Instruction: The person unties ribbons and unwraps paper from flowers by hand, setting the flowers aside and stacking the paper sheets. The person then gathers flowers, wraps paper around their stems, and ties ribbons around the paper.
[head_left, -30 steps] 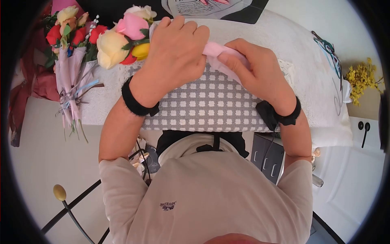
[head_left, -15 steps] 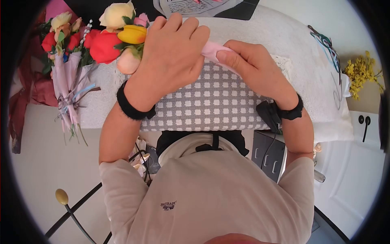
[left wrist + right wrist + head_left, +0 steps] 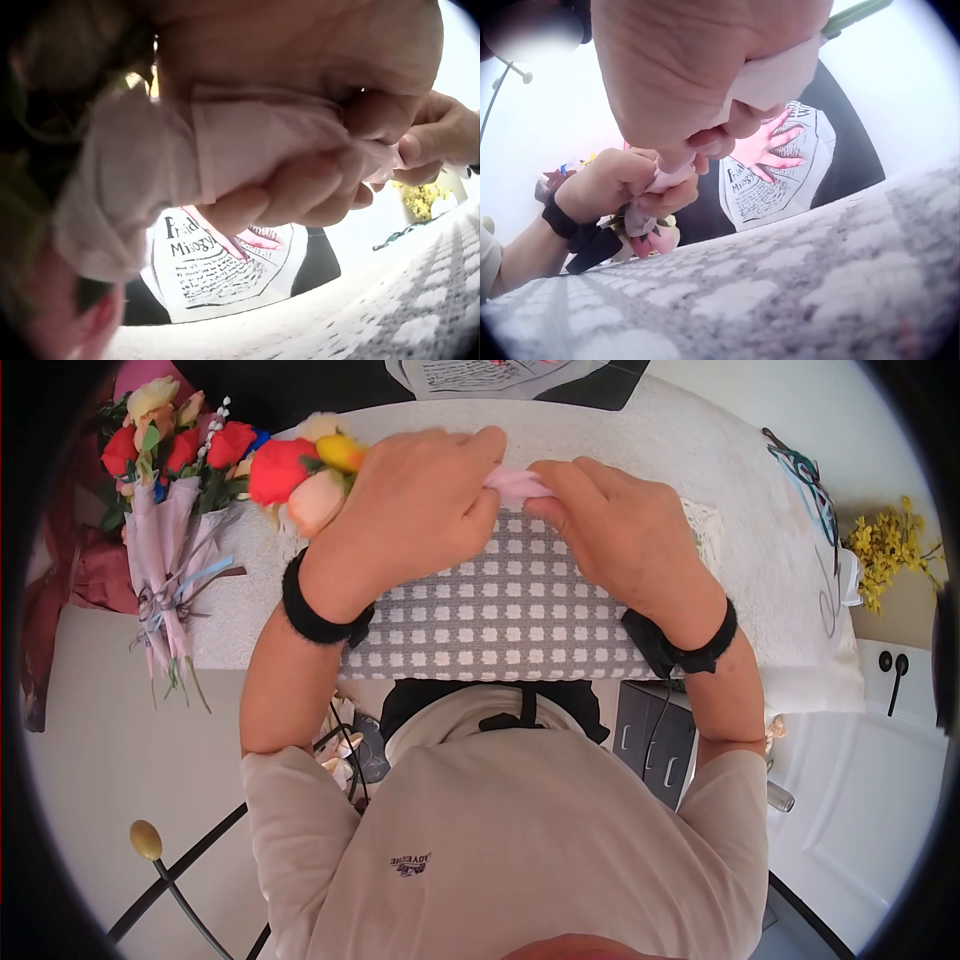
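My left hand (image 3: 415, 500) grips a bouquet of artificial flowers round its pink wrapping paper (image 3: 247, 139), just below the blooms. A red flower (image 3: 278, 472), a yellow flower (image 3: 342, 452) and a peach flower (image 3: 318, 502) stick out left of that hand. Close on the right, my right hand (image 3: 625, 525) holds the lower end of the same wrapped stems, and the pink paper looks twisted between the two hands. In the right wrist view a green stem (image 3: 855, 16) pokes out of the paper beyond the right hand. A pink flower (image 3: 656, 241) hangs under the left hand there.
Another wrapped bouquet (image 3: 165, 530) lies at the table's left, beside dark red fabric (image 3: 105, 575). Under my hands lies a grey-and-white checked cloth (image 3: 500, 610). A printed black-and-white sheet (image 3: 217, 277) is at the back. Cords (image 3: 810, 485) and yellow flowers (image 3: 885, 555) are at right.
The bouquet has turned in my hands, so red and peach blooms face up where cream and pink ones did. My right hand has shifted left and rolled over, and the paper is narrower.
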`<action>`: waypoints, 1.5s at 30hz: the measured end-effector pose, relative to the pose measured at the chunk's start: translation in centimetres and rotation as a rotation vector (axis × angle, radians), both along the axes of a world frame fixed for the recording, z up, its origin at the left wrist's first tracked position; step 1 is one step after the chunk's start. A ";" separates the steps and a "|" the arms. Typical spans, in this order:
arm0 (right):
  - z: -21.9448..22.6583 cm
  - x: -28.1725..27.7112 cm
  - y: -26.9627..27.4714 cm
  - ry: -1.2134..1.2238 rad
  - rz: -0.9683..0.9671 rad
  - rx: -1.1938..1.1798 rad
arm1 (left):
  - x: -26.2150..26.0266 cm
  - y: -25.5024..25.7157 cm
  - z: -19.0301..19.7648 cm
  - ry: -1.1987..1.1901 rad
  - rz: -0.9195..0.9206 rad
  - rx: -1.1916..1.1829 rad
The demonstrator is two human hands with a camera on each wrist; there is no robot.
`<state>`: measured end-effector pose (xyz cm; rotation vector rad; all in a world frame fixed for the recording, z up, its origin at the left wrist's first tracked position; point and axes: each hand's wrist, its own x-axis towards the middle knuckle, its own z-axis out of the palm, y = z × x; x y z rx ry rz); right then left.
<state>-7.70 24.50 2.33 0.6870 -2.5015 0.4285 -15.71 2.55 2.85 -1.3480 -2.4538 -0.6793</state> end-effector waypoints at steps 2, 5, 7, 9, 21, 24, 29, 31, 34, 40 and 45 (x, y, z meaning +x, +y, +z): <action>-0.1 0.0 0.2 -0.003 -0.015 -0.035 | -0.3 0.4 0.3 0.170 -0.049 0.004; 0.5 0.0 0.5 -0.250 0.058 -0.262 | 0.1 0.9 0.3 0.341 -0.110 0.003; 1.1 0.2 0.5 -0.535 0.048 -0.456 | 0.4 0.9 0.5 0.340 -0.123 0.000; 1.2 0.1 0.5 -0.582 0.056 -0.525 | 0.5 0.7 0.7 0.331 -0.095 0.005; 3.3 0.0 1.4 -1.066 0.022 -0.768 | 1.0 2.1 -0.2 0.527 -0.016 -0.002; 1.0 -0.1 0.2 -0.656 0.057 -0.605 | 1.0 1.4 -0.9 0.333 -0.010 -0.018; 0.7 0.1 0.3 -0.205 0.169 -0.317 | 0.5 0.9 -1.1 0.134 -0.020 -0.005; 0.8 0.1 0.3 -0.226 0.133 -0.169 | 0.3 0.8 -1.0 0.071 -0.018 -0.008; 0.3 -0.3 0.0 -0.119 0.114 -0.265 | 0.3 1.0 -0.7 0.125 -0.026 0.019; 1.0 0.1 0.2 -0.525 0.082 -0.603 | 2.2 1.7 1.3 0.339 -0.049 -0.063; 0.6 -0.1 1.0 -0.549 0.114 -0.590 | 2.0 2.2 0.4 0.316 -0.035 -0.141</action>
